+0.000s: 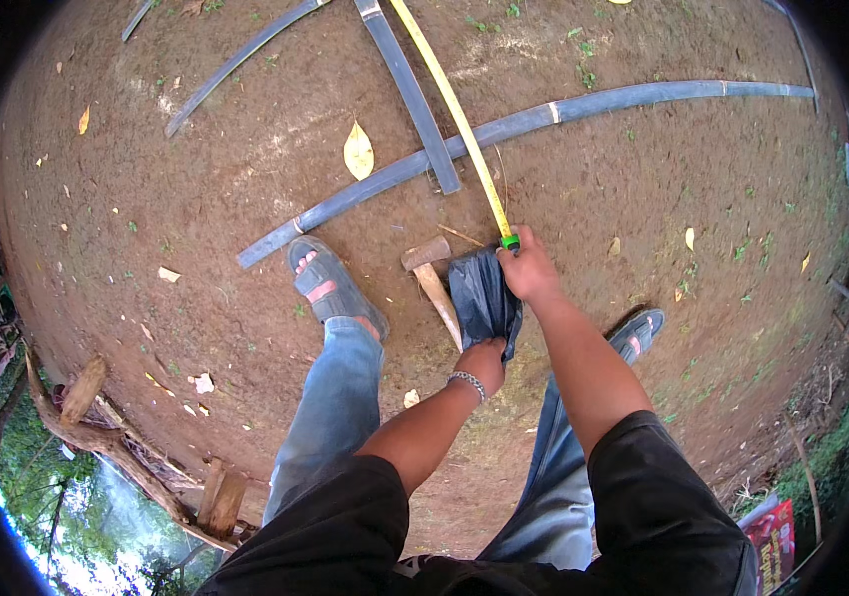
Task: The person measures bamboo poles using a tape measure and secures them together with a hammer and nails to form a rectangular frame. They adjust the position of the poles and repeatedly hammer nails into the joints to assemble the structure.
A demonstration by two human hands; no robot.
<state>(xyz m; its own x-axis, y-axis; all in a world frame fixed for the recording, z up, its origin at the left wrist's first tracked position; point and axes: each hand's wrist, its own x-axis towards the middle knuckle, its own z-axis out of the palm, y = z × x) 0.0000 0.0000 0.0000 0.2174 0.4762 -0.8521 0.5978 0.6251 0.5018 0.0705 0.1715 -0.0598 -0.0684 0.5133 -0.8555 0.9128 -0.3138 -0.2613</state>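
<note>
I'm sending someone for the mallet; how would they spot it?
Start at the long grey strip crossed by the yellow tape. On its near side, the mallet lies between the left sandal and the black plastic bag. Its blocky wooden head and pale handle set it apart from both.

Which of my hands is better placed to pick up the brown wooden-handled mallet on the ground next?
Probably your left hand: it is nearer the mallet, though it touches the black plastic bag. Your right hand is farther off, holding the yellow-bladed green tape measure.
</note>
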